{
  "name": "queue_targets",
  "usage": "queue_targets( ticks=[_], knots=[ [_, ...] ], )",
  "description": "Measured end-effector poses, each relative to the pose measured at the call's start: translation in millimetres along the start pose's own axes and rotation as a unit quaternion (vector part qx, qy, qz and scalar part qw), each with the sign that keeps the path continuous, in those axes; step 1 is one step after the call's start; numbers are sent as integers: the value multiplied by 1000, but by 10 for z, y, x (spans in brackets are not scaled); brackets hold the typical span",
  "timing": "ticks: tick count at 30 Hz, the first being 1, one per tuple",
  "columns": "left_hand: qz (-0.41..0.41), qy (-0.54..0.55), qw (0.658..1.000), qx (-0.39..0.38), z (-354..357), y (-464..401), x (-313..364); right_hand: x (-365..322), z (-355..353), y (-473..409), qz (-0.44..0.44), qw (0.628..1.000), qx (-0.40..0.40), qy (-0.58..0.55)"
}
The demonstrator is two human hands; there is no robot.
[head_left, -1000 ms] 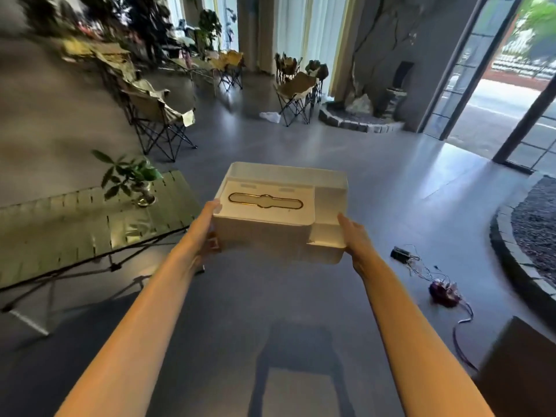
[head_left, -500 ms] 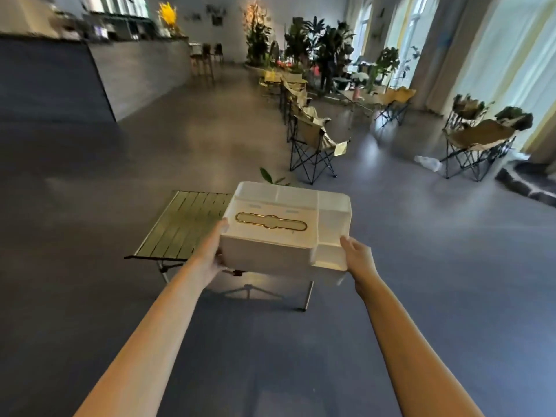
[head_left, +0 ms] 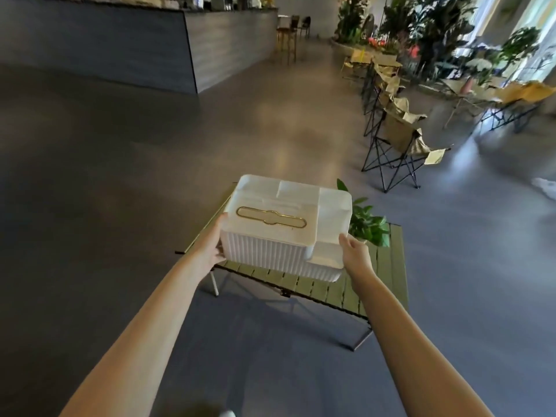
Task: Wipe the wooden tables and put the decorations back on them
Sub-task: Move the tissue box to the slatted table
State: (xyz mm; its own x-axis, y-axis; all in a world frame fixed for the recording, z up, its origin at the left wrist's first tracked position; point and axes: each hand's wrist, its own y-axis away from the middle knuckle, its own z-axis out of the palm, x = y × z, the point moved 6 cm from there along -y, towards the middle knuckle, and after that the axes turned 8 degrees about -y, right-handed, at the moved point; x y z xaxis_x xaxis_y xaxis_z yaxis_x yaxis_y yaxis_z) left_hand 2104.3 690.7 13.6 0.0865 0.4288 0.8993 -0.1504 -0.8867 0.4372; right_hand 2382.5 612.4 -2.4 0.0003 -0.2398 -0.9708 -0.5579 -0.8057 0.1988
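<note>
A white ribbed tissue box (head_left: 279, 236) with a gold-rimmed slot on its lid is held in the air between both hands. My left hand (head_left: 212, 248) grips its left side; my right hand (head_left: 355, 254) grips its right side by the lower side compartment. Below and just beyond the box stands a low folding table (head_left: 331, 287) with greenish wooden slats. A small green potted plant (head_left: 367, 224) stands on the table's far right part, partly hidden behind the box.
Folding camp chairs (head_left: 397, 142) line the right side, with more tables and large plants (head_left: 421, 28) behind them. A dark counter (head_left: 150, 43) runs along the back left. Grey floor spreads out on the left.
The view has swung left and I have come closer to the slatted table. The box, still held in both hands, now hangs over the table's near edge, and the plant shows beside it.
</note>
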Motion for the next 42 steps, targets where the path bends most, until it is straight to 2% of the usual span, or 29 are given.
queue_targets(
  ticks=[4, 10, 16, 22, 30, 37, 42],
  knots=[
    [3, -22, 1000, 0, -267, -680, 86, 110, 540, -514, 23, 1000, -13, 9],
    [0, -74, 993, -94, -601, -1897, 317, 250, 1336, -1371, 55, 997, 26, 38],
    [-27, -125, 985, -115, -734, -2903, 411, 407, 1814, -2064, 105, 990, 49, 77],
    [-71, -205, 971, -104, -744, -3786, 33, 789, 2111, -2745, 148, 981, 51, 119],
    [-62, -242, 965, -85, -593, -5085, -705, 1790, 2473, -3742, 179, 974, 52, 126],
    [-77, -223, 968, -84, -553, -5540, -1280, 2445, 2657, -4040, 194, 973, 56, 112],
    [-89, -226, 966, -88, -563, -5626, -1452, 2663, 2723, -4072, 213, 968, 71, 109]
  ],
)
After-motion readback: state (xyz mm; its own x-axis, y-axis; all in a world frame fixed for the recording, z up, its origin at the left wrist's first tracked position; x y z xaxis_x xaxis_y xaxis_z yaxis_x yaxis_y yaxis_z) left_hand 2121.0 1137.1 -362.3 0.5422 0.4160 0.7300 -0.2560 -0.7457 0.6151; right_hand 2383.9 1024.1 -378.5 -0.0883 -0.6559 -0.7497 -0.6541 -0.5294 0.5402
